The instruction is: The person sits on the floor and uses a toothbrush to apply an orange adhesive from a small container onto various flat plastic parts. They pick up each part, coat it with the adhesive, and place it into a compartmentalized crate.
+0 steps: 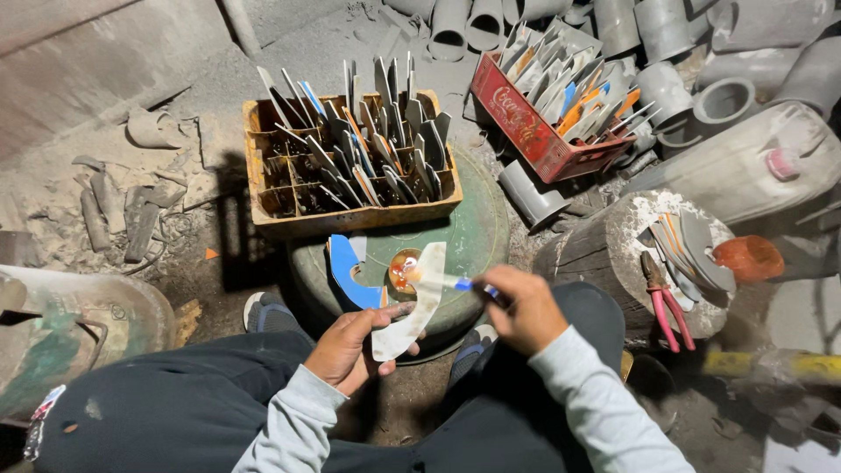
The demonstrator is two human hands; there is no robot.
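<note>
your left hand (350, 349) pinches the thin, light, stiff-looking curved white blade (410, 317) at its lower end, while your right hand (526, 311) closes around a blue-tipped brush (455, 283) touching its top.

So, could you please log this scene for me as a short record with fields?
left hand: left hand holds a curved pale cutout
right hand: right hand holds a blue-and-white pen, tip on the cutout
in front: round green drum top with a blue curved piece lying on it
crates: brown crate and red crate, both full of cutouts
right side: wooden stump bearing pink-handled pliers and more cutouts
</note>
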